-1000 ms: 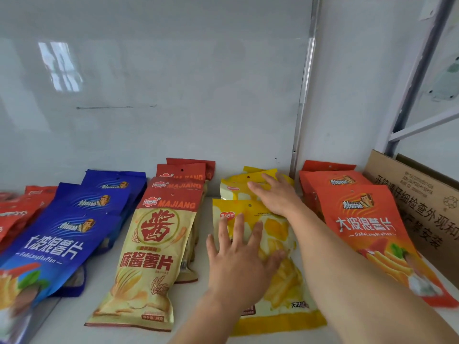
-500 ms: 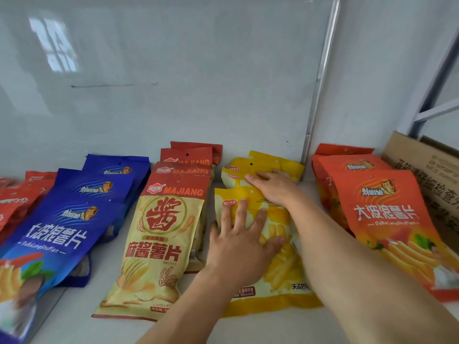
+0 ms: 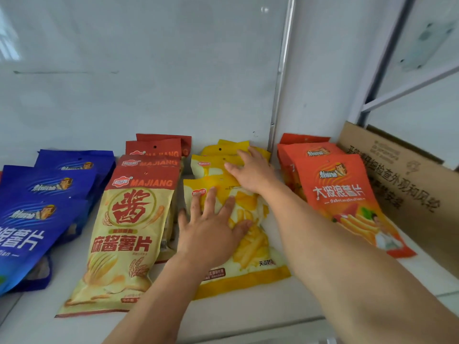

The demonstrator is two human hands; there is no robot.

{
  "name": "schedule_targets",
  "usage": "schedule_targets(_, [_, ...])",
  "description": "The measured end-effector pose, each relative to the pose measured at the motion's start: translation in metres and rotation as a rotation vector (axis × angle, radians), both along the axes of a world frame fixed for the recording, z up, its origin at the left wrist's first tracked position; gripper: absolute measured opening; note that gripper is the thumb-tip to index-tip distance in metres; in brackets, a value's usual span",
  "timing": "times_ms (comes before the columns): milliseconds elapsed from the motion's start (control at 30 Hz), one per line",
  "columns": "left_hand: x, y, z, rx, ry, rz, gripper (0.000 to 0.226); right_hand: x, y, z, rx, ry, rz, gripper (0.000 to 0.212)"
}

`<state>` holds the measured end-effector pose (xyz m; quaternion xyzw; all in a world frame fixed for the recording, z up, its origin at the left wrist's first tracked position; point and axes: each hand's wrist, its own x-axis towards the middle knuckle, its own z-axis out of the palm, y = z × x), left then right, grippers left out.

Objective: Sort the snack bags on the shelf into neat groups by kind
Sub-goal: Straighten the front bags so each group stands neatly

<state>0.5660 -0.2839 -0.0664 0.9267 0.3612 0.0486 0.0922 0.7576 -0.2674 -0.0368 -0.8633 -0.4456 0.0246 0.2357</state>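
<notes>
While four rows of snack bags lie on a white shelf, both hands rest flat, fingers straight, on the yellow fries bags at centre frame. The left hand presses the front bag; the right hand touches the ones behind. Blue bags lie left, MAJIANG bags beside, orange bags right.

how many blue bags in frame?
3 visible blue bags, overlapping at the shelf's left: front, middle, back. More may lie underneath or off-frame.
</notes>
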Motion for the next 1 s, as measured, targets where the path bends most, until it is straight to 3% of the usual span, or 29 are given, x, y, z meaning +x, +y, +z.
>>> schedule_targets(267, [0.02,-0.012,0.025,-0.003,0.001,0.18,0.089,0.019,-0.094,0.051,0.312,0.063,0.141,0.057])
schedule_targets(433, [0.061,-0.049,0.039,0.124,-0.313,0.234,0.09,0.072,-0.175,0.055,0.463,0.121,-0.051,0.055])
schedule_targets(533, [0.115,-0.071,0.043,-0.093,-0.531,0.13,0.096,0.099,-0.199,0.04,0.463,0.239,-0.142,0.059])
schedule_targets(600, [0.153,-0.078,0.035,-0.32,-0.56,0.109,0.099,0.112,-0.206,0.029,0.478,0.33,-0.182,0.064])
schedule_targets(667, [0.184,-0.08,0.017,-0.548,-0.634,0.157,0.107,0.123,-0.209,0.016,0.476,0.404,-0.214,0.071])
schedule_targets(767, [0.217,-0.065,-0.024,-0.715,-0.742,0.249,0.118,0.134,-0.206,-0.003,0.426,0.534,-0.266,0.079])
schedule_targets(900, [0.212,-0.075,-0.011,-0.779,-0.786,0.225,0.091,0.146,-0.197,-0.02,0.379,0.641,-0.336,0.098])
schedule_targets(1000, [0.208,-0.076,-0.006,-0.782,-0.772,0.205,0.068,0.149,-0.192,-0.017,0.374,0.688,-0.314,0.08])
